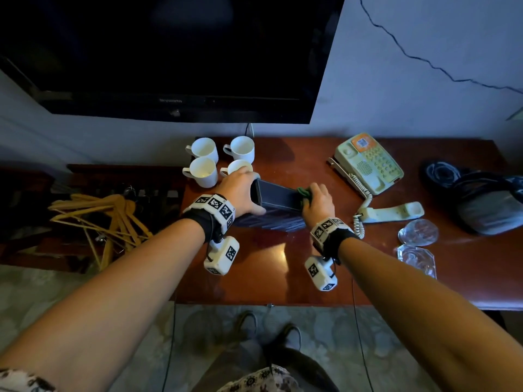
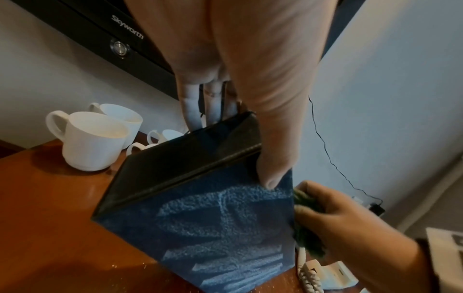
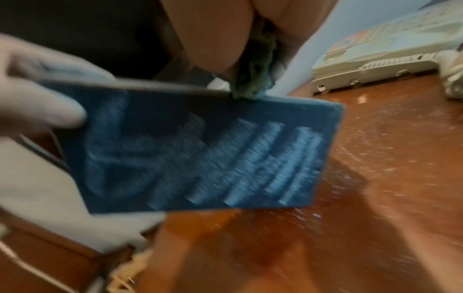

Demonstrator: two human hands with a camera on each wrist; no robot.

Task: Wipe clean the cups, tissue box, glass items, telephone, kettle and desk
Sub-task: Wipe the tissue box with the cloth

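Note:
A dark blue tissue box (image 1: 278, 197) with pale markings on its side (image 2: 220, 224) (image 3: 200, 154) is tipped up on the brown desk (image 1: 268, 267). My left hand (image 1: 240, 190) grips its left end, thumb on the near face (image 2: 273, 174). My right hand (image 1: 318, 200) holds a crumpled green cloth (image 1: 304, 192) (image 3: 255, 81) against the box's right end. Several white cups (image 1: 203, 161) (image 2: 92, 140) stand behind my left hand. A cream telephone (image 1: 368, 162) sits at the right, its handset (image 1: 393, 212) lying off the cradle. Two glass items (image 1: 417, 232) lie near the handset.
A black television (image 1: 175, 55) hangs on the wall above the desk. A dark bag (image 1: 481, 199) lies at the desk's right end. Wooden hangers (image 1: 107, 219) are piled on a low rack to the left. The desk's near edge (image 1: 268, 304) is in front of my feet.

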